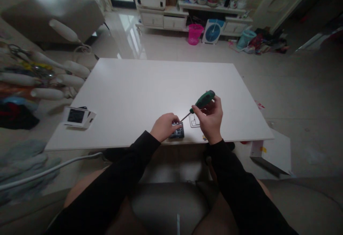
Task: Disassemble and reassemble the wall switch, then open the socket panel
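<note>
My right hand (210, 118) is closed around a green-handled screwdriver (203, 101). Its thin shaft slants down and left, and the tip meets a small dark rectangular device (177, 133) near the front edge of the white table (150, 84). My left hand (164, 127) rests curled on top of that device, pinning it to the table. A flat white plate-like part (194, 121) lies on the table just behind my right hand.
A small white open box with a dark inside (77, 117) sits at the table's left front. A rack of white pegs hung with clutter (40, 77) stands to the left. A white box (270, 152) lies on the floor at the right. Cabinets, a pink basket and a fan line the far wall.
</note>
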Tool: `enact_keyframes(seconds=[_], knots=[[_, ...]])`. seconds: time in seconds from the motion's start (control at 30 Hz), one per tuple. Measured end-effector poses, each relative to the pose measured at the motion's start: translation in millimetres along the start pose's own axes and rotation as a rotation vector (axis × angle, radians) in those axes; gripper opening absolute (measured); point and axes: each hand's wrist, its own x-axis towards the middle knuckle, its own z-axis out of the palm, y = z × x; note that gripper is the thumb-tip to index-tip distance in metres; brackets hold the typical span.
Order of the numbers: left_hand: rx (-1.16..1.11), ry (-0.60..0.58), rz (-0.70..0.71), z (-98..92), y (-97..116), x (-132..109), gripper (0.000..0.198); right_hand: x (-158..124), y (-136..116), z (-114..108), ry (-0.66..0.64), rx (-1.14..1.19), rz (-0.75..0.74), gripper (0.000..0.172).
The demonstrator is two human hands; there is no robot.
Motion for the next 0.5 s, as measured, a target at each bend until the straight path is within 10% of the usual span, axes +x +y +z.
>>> enact_keyframes(seconds=[0.5], knots=[[0.168,-0.209,0.06,17.1,-22.3,-14.5,0.054,-5.3,3.6,-4.8,-0.103,-0.153,-0.039,0.052]])
